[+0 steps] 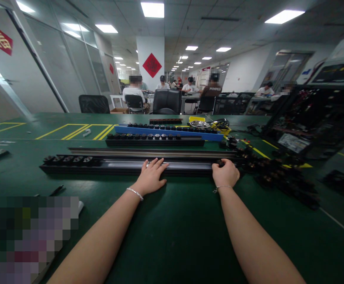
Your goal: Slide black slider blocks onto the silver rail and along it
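Note:
A long black socket-strip housing (121,165) lies across the green table (172,228) in front of me, with several black socket modules (68,160) seated at its left end. My left hand (151,175) rests flat on the strip's middle, fingers stretched out. At the strip's right end my right hand (225,172) is closed, fingers curled on a small black part I cannot make out. A silver metal rail (148,152) lies just behind the strip.
Behind lie a black strip full of sockets (155,139) and a blue-backed one (168,130). Loose black socket modules (275,173) are heaped at the right, beside a dark equipment box (314,118). A yellow tray with a metal bowl (200,123) stands further back. People sit at far desks.

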{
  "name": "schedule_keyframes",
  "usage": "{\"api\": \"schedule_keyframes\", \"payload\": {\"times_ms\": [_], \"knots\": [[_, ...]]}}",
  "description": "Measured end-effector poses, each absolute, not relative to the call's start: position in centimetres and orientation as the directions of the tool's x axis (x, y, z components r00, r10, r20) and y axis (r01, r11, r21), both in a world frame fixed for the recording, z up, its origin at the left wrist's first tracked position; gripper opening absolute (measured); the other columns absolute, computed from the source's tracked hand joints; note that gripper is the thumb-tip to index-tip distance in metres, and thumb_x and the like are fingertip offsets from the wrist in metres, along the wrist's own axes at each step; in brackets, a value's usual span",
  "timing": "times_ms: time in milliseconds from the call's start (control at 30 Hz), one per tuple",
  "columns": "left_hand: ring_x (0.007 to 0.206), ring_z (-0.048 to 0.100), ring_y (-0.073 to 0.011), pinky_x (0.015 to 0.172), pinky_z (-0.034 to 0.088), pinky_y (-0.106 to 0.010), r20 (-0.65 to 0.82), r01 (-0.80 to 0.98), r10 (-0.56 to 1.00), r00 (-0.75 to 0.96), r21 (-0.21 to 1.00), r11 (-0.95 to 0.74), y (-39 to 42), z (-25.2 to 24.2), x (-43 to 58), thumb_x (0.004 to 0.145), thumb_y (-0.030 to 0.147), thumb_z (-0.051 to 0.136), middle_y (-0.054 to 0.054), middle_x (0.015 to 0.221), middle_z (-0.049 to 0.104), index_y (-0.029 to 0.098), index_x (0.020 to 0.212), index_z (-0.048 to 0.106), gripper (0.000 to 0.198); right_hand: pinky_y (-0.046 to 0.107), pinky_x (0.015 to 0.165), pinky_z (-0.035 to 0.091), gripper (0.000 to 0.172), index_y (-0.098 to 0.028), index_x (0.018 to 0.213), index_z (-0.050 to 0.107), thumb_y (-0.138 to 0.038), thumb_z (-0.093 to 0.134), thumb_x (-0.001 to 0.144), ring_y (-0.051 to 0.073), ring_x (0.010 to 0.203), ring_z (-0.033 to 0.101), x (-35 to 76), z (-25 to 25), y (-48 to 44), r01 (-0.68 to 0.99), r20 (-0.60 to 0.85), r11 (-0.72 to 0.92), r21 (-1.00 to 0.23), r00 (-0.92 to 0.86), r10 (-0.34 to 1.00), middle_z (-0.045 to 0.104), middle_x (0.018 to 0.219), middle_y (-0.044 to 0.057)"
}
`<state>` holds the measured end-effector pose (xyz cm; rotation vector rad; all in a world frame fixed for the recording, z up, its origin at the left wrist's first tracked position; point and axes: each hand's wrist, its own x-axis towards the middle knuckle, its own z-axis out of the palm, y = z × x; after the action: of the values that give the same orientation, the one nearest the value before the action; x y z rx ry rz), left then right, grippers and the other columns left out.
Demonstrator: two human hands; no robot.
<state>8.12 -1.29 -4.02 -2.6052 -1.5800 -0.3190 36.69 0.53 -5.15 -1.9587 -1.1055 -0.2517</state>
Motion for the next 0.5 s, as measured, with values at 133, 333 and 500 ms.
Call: {"api": "schedule_keyframes", "payload": {"times_ms": [133, 333, 500], "knots": [[0.138, 0.021, -0.0284, 0.110, 0.011, -0.056, 0.221, 0.886, 0.869, 0.443, 0.044, -0.462, -1.25, -4.09, 8.13, 0.079, 0.042, 0.052, -0.005, 0.150, 0.030, 0.030, 0.139, 0.035, 0.063, 0.039, 0.089, 0.034, 0.036, -0.014, 0.098, 0.063, -0.025, 0.049, 0.067, 0.025, 0.089, 0.055, 36.94, -5.11, 0.52, 0.780, 0.543, -0.249, -0.573, 0.590, 0.597, 0.065, 0.094, 0.012], [0.138, 0.022, -0.0271, 0.110, 0.011, -0.057, 0.221, 0.884, 0.868, 0.445, 0.046, -0.465, -1.27, -4.04, 8.14, 0.079, 0.043, 0.051, -0.005, 0.150, 0.030, 0.030, 0.138, 0.035, 0.063, 0.039, 0.089, 0.035, 0.037, -0.013, 0.099, 0.063, -0.024, 0.049, 0.067, 0.026, 0.090, 0.055, 37.20, -4.83, 0.40, 0.765, 0.521, -0.276, -0.582, 0.611, 0.596, 0.064, 0.095, 0.013], [0.138, 0.023, -0.0274, 0.110, 0.012, -0.055, 0.227, 0.887, 0.869, 0.439, 0.040, -0.459, -1.35, -4.00, 8.19, 0.079, 0.041, 0.052, -0.005, 0.149, 0.031, 0.031, 0.138, 0.036, 0.062, 0.040, 0.088, 0.035, 0.037, -0.013, 0.100, 0.063, -0.024, 0.049, 0.068, 0.026, 0.089, 0.055, 37.48, -4.81, 0.42, 0.757, 0.509, -0.289, -0.587, 0.622, 0.595, 0.064, 0.095, 0.014]]}}
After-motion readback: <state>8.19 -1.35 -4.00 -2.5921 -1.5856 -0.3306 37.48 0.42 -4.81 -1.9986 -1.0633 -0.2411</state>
